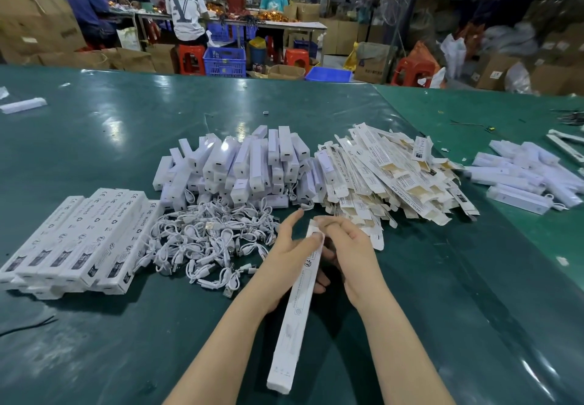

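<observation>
I hold a long white carton [295,313] upright and tilted over the green table [442,325]. My left hand [286,259] grips it near the top from the left, thumb on its front, index finger pointing up. My right hand [349,251] is at the carton's top end, its fingers curled on the end flap. Beyond my hands lie a heap of white light bars [240,164], a tangle of white cables [208,240] and a pile of flat unfolded cartons [388,177]. A row of closed cartons [76,240] lies to the left.
More white bars [524,174] lie at the right on the table. A lone white bar [23,105] sits at the far left. Behind the table, people sit at a bench among cardboard boxes, blue crates [225,61] and red stools [191,58].
</observation>
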Tool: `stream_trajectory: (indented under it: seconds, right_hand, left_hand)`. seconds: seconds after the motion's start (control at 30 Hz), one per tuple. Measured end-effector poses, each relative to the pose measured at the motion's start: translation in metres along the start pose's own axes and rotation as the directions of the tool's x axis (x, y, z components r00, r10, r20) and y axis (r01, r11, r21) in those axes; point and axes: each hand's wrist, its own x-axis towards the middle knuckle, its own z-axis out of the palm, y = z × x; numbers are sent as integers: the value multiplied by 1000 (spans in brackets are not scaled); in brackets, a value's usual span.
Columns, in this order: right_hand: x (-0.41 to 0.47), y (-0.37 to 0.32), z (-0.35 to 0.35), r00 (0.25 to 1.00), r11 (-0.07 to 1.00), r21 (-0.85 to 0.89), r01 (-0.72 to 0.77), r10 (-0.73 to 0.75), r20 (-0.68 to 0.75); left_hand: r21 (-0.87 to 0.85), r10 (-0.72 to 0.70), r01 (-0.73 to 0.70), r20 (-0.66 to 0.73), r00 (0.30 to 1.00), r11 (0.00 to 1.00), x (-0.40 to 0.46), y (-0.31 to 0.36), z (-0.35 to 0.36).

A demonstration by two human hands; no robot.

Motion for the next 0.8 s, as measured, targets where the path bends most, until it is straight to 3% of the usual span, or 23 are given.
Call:
stream_trajectory:
  seconds: [0.2, 0.6, 0.8]
  right_hand:
    - [2, -1, -5, 997, 997, 13, -80, 80, 16]
    - [0, 1, -1, 999, 992, -120, 30, -27, 25]
    - [4, 2, -5, 993, 993, 0, -119, 119, 13]
  left_hand:
    - [39, 7, -9, 58, 998, 999, -2, 1, 0]
    - [20, 41, -41, 15, 999, 999, 1, -1, -3]
    - [34, 26, -29, 82, 996, 999, -2, -1, -6]
